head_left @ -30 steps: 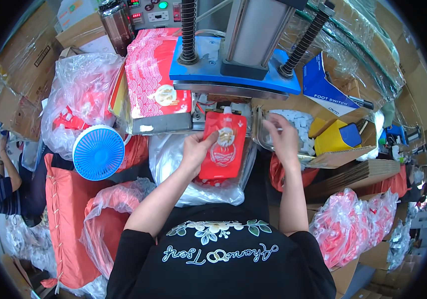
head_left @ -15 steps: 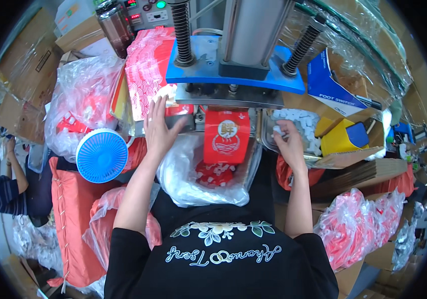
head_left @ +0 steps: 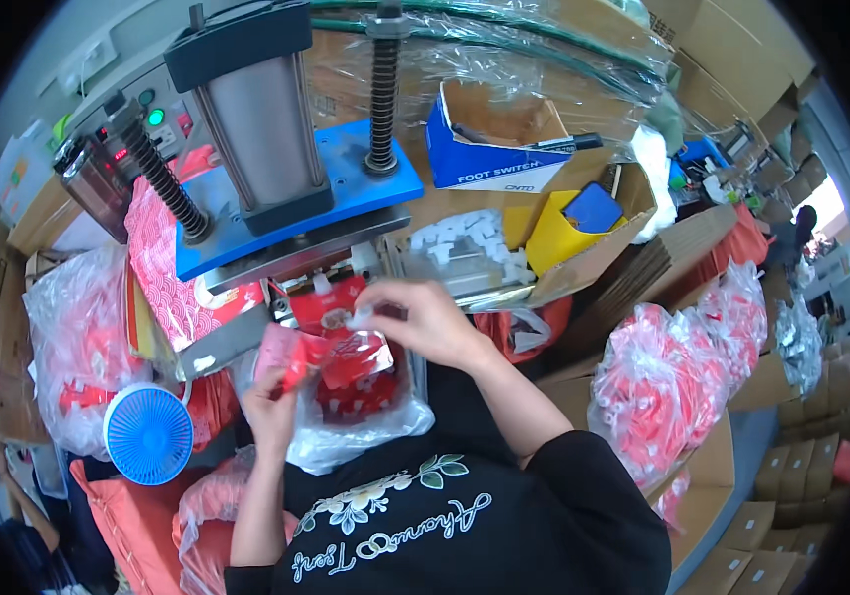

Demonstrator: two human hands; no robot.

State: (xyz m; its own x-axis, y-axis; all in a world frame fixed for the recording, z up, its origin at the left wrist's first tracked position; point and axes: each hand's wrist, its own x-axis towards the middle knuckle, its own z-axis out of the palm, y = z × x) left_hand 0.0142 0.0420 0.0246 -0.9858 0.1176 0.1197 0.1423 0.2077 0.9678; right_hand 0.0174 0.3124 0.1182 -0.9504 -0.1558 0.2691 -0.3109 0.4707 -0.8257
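Holds a pouch (head_left: 299,361), red and tilted, in the left hand (head_left: 268,405) at 8 o'clock. Pinches 1 white piece (head_left: 358,319) in the right hand (head_left: 423,319) near centre, close to a 2nd pouch (head_left: 321,305) below the press (head_left: 281,178) at 10. Has a fan (head_left: 148,434) farther out at 8, loose white bits (head_left: 470,238) at 1, a yellow bin (head_left: 552,241) at 2, and red-filled bags (head_left: 653,382) at 4.

A head-worn fisheye camera looks down and forward from close above the bare left hand (head_left: 269,409) and bare right hand (head_left: 423,319).
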